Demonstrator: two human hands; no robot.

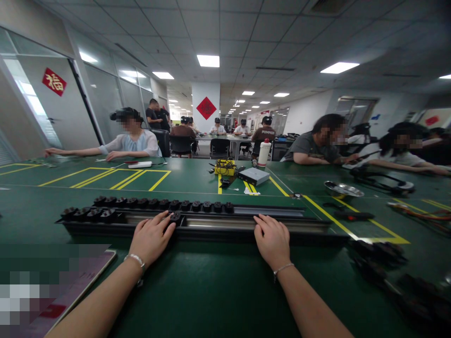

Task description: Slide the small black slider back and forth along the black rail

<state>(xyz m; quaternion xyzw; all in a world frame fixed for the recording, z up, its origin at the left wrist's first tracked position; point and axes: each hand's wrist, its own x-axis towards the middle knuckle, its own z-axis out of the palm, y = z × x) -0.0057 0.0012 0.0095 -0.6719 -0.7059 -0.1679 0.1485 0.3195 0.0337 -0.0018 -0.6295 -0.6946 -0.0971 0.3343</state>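
Two long black power tracks point(211, 233) lie side by side across the green table in front of me. My left hand point(151, 237) rests over the near track, its thumb and fingertips closed against a black socket module point(176, 218) seated in the channel. My right hand point(273, 239) grips the same track farther right, fingers over its edge and the thumb on the near side. Several more socket modules point(95, 214) sit at the near track's left end. A row of similar modules point(164, 204) fills much of the far track.
A phone-like flat object point(81, 286) lies at front left, partly pixelated. Blurred black parts point(380, 256) are at right, near a metal bowl point(343, 189). Beyond the tracks are a grey box point(253, 176), a yellow box with cables point(225, 167) and a white bottle point(264, 154). People sit across the table.
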